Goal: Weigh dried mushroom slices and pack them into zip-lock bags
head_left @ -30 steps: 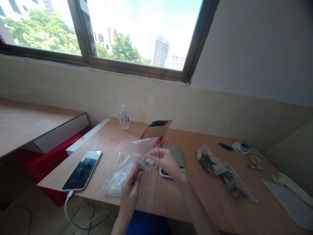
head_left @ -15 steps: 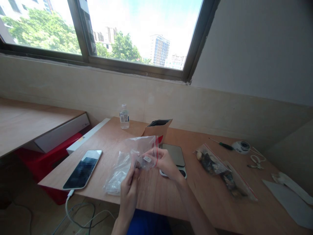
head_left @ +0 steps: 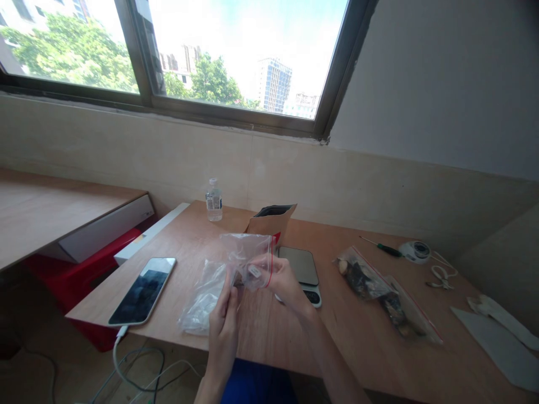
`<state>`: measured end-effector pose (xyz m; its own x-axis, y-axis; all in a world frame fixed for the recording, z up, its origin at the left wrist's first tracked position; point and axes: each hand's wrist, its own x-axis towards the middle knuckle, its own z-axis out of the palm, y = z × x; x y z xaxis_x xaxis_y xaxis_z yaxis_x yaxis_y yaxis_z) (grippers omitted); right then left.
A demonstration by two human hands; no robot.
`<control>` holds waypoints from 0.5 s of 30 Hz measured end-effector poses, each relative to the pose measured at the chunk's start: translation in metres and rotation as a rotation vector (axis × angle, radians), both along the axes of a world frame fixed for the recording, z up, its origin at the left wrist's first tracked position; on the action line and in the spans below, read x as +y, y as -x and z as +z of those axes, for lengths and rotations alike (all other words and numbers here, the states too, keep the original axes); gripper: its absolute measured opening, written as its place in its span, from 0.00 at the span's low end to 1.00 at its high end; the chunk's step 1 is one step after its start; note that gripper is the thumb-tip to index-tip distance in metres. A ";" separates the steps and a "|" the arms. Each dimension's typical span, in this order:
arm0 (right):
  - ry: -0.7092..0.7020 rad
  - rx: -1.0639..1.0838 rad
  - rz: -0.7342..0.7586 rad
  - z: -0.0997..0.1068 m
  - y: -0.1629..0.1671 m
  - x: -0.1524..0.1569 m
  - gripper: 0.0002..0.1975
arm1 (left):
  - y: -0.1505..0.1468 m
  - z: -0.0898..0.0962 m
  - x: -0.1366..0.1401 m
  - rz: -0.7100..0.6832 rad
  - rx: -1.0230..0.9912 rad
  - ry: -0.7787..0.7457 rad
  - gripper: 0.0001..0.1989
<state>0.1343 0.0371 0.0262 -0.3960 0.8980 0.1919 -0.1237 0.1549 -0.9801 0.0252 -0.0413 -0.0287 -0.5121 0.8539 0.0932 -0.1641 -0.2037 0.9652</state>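
Between my hands is a clear zip-lock bag [head_left: 246,245] with a red strip along its mouth, held above the table. My left hand [head_left: 224,314] is closed on its lower left part, thumb uppermost. A small dark thing shows through the plastic near those fingertips; its kind is unclear. My right hand [head_left: 287,283] reaches past the red strip, its fingers seen through the plastic and bent together. A small white label [head_left: 255,271] shows by them. What the fingers pinch is hidden. Under the bag's left side lie clear plastic bags [head_left: 197,306]. Behind my right hand is a digital scale [head_left: 301,264].
An open brown paper pouch [head_left: 269,223] stands behind the bag. Two filled zip bags [head_left: 366,280] lie right. Farther right are a screwdriver [head_left: 389,250], a white dome camera [head_left: 416,252] and paper [head_left: 497,342]. A phone [head_left: 143,292] and a bottle [head_left: 214,202] stay left.
My right hand has shifted slightly right and down, uncovering a bit more of the scale's top. My left hand has risen a little, and the bag's plastic has crumpled differently.
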 end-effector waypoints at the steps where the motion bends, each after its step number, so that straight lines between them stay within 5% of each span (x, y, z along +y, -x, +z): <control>1: 0.022 0.024 -0.021 -0.001 0.000 0.000 0.13 | 0.000 0.000 0.000 0.001 -0.011 0.003 0.20; 8: 0.063 0.140 -0.256 0.006 -0.011 0.008 0.11 | 0.005 -0.006 0.007 0.065 -0.366 0.091 0.17; 15: -0.030 0.237 -0.319 0.044 -0.020 0.038 0.12 | 0.010 0.014 0.010 0.185 -0.644 0.033 0.08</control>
<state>0.1545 0.0750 0.0705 -0.0396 0.9613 0.2726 -0.2873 0.2503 -0.9245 0.0149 -0.0316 -0.0147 -0.5952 0.7437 -0.3044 -0.6743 -0.2560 0.6927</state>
